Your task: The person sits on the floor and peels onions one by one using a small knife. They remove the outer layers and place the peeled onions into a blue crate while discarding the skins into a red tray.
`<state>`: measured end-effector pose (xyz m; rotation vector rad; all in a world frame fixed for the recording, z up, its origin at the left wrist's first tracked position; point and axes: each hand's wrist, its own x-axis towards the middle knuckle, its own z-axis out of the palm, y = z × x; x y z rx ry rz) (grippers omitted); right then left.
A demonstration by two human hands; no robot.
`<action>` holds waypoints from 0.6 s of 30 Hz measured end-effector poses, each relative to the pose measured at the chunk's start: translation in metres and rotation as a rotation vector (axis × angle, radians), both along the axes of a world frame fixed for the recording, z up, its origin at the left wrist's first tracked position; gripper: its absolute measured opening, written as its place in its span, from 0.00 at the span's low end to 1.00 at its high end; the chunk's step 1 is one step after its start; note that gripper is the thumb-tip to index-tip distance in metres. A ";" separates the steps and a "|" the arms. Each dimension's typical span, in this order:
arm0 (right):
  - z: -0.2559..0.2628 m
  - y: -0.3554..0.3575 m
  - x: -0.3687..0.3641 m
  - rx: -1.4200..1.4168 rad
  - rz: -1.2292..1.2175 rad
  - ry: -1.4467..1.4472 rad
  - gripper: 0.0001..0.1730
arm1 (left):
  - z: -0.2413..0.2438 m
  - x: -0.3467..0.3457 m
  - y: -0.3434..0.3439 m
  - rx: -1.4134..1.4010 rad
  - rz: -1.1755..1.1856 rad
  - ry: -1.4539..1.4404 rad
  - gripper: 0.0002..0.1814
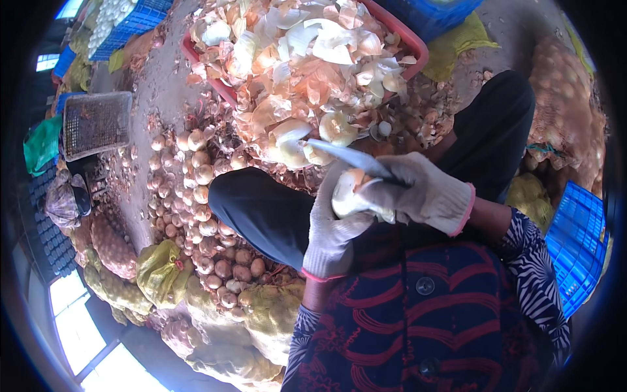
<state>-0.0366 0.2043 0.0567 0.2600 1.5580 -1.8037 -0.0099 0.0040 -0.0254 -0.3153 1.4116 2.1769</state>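
Note:
My left hand (pixel 330 230), in a pale knitted glove, is closed around a partly peeled onion (pixel 347 193) before my chest. In a matching glove, my right hand (pixel 416 191) grips a knife (pixel 350 156) and rests against the onion's right side; its fingers hide the handle in part. The blade points up and left, above the onion. Just beyond the blade, a red plastic tub (pixel 416 46) is heaped with onion skins (pixel 313 63), and pale peeled onion pieces (pixel 338 128) lie at the heap's near edge.
Many unpeeled onions (pixel 223 269) lie on the floor at left. Yellow mesh sacks (pixel 164 269) stand beyond them. A grey plastic crate (pixel 98 125) is at upper left, near another person (pixel 66 201). Right of me are a large onion sack (pixel 558 103) and a blue crate (pixel 575 245).

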 end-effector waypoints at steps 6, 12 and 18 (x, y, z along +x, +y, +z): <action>-0.015 0.019 0.005 -0.274 -0.203 -0.183 0.17 | 0.009 0.004 0.002 0.268 -0.070 -0.028 0.56; -0.037 0.038 0.004 -0.122 -0.365 -0.092 0.20 | 0.002 0.012 0.002 0.309 -0.069 0.006 0.57; -0.058 0.035 0.007 0.754 0.032 0.918 0.25 | 0.011 0.010 0.019 0.449 0.070 -0.074 0.52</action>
